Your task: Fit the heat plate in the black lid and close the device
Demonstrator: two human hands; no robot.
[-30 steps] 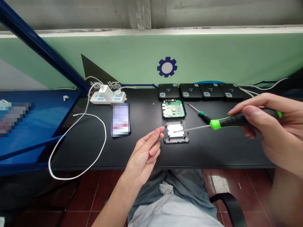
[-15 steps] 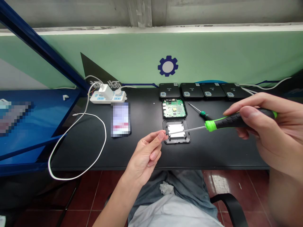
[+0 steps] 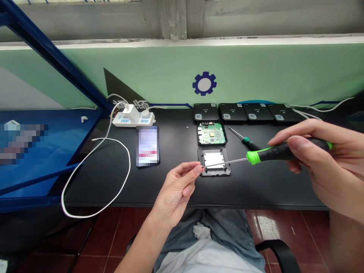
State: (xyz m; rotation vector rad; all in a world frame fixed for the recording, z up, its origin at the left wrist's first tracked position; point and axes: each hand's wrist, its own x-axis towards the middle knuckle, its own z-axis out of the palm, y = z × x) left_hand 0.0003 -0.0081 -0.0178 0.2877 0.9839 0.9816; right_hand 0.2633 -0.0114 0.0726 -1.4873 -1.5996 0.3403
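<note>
"Right hand (image 3: 318, 163)?"

"Closed around a green-and-black screwdriver (image 3: 284, 151), its shaft pointing toward 9 o'clock, over the open device casing (image 3: 216, 172)."

"Left hand (image 3: 174, 189)?"

"Pinched narrow, just beside the shaft's tip at the casing's edge. Anything held there is too small to tell."

"Circuit board (image 3: 212, 133)?"

"At the casing's 12 o'clock, on the black surface (image 3: 176, 148)."
</note>
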